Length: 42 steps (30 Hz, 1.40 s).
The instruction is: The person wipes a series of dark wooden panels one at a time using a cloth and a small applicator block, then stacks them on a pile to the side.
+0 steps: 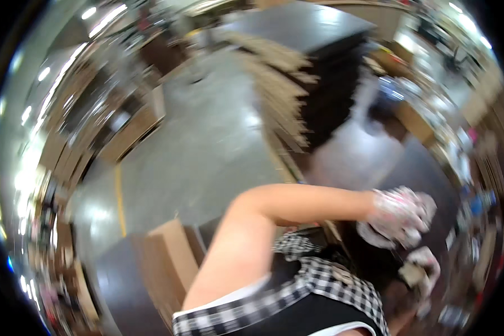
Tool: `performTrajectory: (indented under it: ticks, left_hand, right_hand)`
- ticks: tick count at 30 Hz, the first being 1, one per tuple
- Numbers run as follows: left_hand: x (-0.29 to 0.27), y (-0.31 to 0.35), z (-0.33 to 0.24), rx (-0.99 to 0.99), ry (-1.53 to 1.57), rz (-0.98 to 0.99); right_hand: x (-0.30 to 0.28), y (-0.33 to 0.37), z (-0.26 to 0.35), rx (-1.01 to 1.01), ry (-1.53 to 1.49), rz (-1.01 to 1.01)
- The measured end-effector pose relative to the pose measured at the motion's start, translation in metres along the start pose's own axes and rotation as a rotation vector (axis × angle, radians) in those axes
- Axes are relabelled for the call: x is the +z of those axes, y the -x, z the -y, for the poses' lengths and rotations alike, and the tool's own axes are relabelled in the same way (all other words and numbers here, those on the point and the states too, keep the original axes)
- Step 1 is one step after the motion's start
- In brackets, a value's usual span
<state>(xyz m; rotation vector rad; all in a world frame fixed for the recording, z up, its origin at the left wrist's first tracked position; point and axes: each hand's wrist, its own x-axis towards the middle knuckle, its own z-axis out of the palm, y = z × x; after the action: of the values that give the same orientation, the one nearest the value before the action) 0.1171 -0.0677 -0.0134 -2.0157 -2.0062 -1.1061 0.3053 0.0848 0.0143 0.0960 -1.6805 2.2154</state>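
My left arm reaches across to the right, and my left hand (399, 215), in a white glove with reddish marks, is over a dark flat board (423, 168). Its fingers are curled down on a pale, cloth-like piece (375, 236) whose edges show round the hand. Nearer to me, my right hand (428, 267), also gloved, is bent with its fingers curled. A beige patch (413, 274) shows at those fingers; blur hides whether it is a held thing or part of the glove.
A tall stack of dark-topped boards (297, 28) with tan layers at its side stands ahead. Cartons and flat boards (129, 134) line the left. Beside me at lower left are a dark panel (120, 285) and tan cardboard (173, 252). Blurred clutter (476, 201) fills the right.
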Motion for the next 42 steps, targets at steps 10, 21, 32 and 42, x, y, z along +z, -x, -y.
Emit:
performTrajectory:
  ticks: [10, 21, 32, 42]
  left_hand:
    - [0.048, -0.120, 0.026, 0.362, 0.051, 0.325]
    - [0.007, -0.127, 0.165, -0.355, -0.010, 0.007]
    - [-0.100, 0.066, 0.096, -0.951, 0.331, -0.183]
    - [-0.068, 0.080, 0.028, -0.808, 0.241, -0.002]
  right_hand:
    - [-0.062, -0.013, 0.004, 0.158, -0.197, 0.292]
    - [-0.057, -0.012, 0.009, 0.227, -0.157, 0.279]
    - [-0.067, -0.012, 0.007, -0.066, 0.082, -0.399]
    - [-0.042, -0.010, 0.002, 0.164, 0.498, -0.469]
